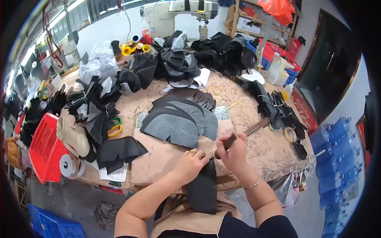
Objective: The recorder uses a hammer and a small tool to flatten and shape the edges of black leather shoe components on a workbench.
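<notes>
Evidently, the left hand (191, 164) presses bunched fingers on the upper end of a black panel (203, 191), which hangs over the worktable (260, 154) edge toward the lap. The right hand (235, 154) is wrapped around a hammer-like tool (257, 126). Keeping the panel's edge flat and fingertips clear of the tool should help. Beyond lie overlapping grey-faced panels (172, 129).

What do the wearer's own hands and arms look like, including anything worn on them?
Both hands are ungloved, and the forearms are bare below short dark sleeves. The left hand has a gold-coloured ring; a thin bracelet circles the wrist of the right hand.
</notes>
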Action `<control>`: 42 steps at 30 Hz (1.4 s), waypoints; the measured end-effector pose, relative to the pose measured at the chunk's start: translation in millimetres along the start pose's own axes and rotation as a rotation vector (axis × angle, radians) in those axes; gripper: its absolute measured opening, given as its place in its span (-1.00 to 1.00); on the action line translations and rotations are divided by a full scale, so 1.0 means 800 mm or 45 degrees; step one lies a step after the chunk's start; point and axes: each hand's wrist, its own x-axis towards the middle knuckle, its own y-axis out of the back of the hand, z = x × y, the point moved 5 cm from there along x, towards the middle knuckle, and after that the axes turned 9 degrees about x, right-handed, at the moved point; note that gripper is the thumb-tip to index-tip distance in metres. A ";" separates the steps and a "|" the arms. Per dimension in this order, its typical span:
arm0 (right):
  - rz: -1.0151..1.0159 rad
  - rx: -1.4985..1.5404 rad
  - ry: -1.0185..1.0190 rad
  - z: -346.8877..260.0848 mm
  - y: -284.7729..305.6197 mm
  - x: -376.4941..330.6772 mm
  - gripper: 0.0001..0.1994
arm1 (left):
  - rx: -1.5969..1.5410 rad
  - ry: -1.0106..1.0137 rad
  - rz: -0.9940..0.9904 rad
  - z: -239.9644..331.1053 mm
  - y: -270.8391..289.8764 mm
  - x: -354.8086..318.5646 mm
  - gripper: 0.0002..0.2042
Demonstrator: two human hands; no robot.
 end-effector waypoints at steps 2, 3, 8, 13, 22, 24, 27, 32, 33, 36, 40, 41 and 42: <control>0.165 0.010 0.068 -0.014 0.014 0.005 -0.90 | 0.070 0.008 -0.045 0.004 0.000 -0.001 -0.77; 0.208 0.068 0.042 -0.018 0.017 0.004 -0.90 | 0.071 0.015 -0.048 0.006 0.000 -0.006 -0.77; 0.039 -0.033 0.135 0.006 -0.028 -0.018 -0.84 | -0.132 0.204 0.114 -0.010 -0.007 -0.010 -0.75; -0.102 0.028 0.097 0.008 -0.027 -0.009 -0.86 | 0.073 0.025 0.039 0.009 0.007 -0.010 -0.73; 0.051 -0.035 0.137 0.001 -0.033 -0.018 -0.85 | -0.031 0.062 0.097 -0.009 0.002 -0.018 -0.75; 0.047 0.011 0.130 0.004 -0.029 -0.014 -0.86 | -0.119 0.064 0.072 -0.011 0.001 -0.020 -0.76; -0.054 0.018 0.116 -0.002 -0.016 -0.001 -0.88 | 0.054 0.030 0.024 0.000 0.005 -0.017 -0.77; 0.139 0.103 0.033 -0.009 -0.018 -0.014 -0.93 | 0.099 0.028 0.075 0.004 0.001 -0.024 -0.78; 0.029 0.079 0.036 -0.008 -0.030 -0.016 -0.93 | 0.096 0.027 0.077 0.004 0.000 -0.024 -0.78; -0.002 0.042 -0.041 0.007 -0.019 -0.008 -0.93 | 0.078 0.033 0.088 0.003 0.002 -0.026 -0.77; 0.187 0.185 -0.157 -0.012 0.000 -0.003 -0.91 | 0.077 0.063 0.110 0.002 0.006 -0.027 -0.81; 0.197 0.214 -0.297 0.001 -0.020 -0.021 -0.91 | 0.071 0.054 0.130 0.003 0.007 -0.028 -0.82; 0.116 0.129 -0.117 -0.003 -0.034 -0.019 -0.91 | 0.072 0.048 0.138 0.001 0.004 -0.027 -0.82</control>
